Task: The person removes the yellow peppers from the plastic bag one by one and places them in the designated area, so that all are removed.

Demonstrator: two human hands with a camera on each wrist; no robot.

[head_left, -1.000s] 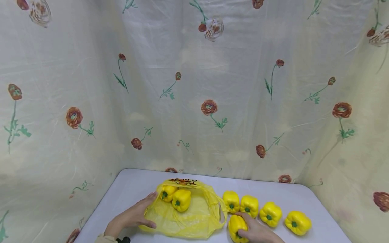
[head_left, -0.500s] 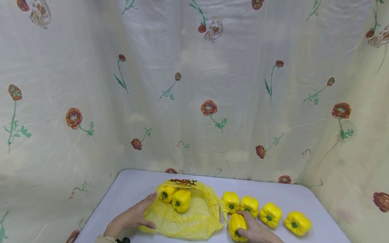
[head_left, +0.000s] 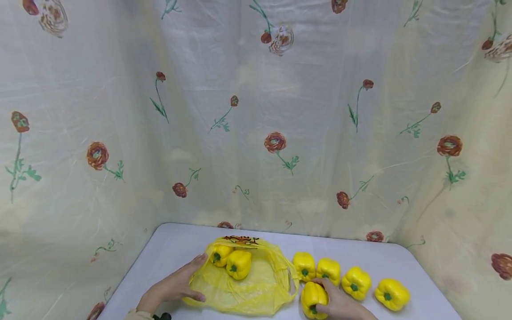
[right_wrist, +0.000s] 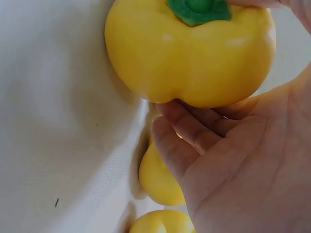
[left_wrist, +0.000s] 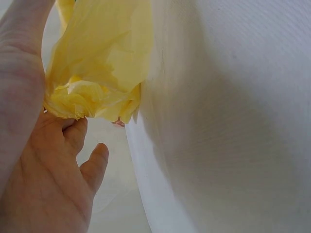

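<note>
A white table [head_left: 176, 240] is backed at twelve o'clock by a pale, creased curtain [head_left: 256, 111], printed with rust-red flowers [head_left: 275, 142]. The same curtain is seen at nine and three o'clock.

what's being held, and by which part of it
The right hand holds a yellow pepper across its body, thumb beside the green stem, fingers on the opposite side. The left hand, spread at the yellow bag, shows no clear grip.

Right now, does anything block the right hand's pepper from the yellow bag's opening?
Only the handle loop and right edge of the bag lie between the held pepper and the opening; nothing solid does. The four loose peppers sit behind or to the right, off that path.
</note>
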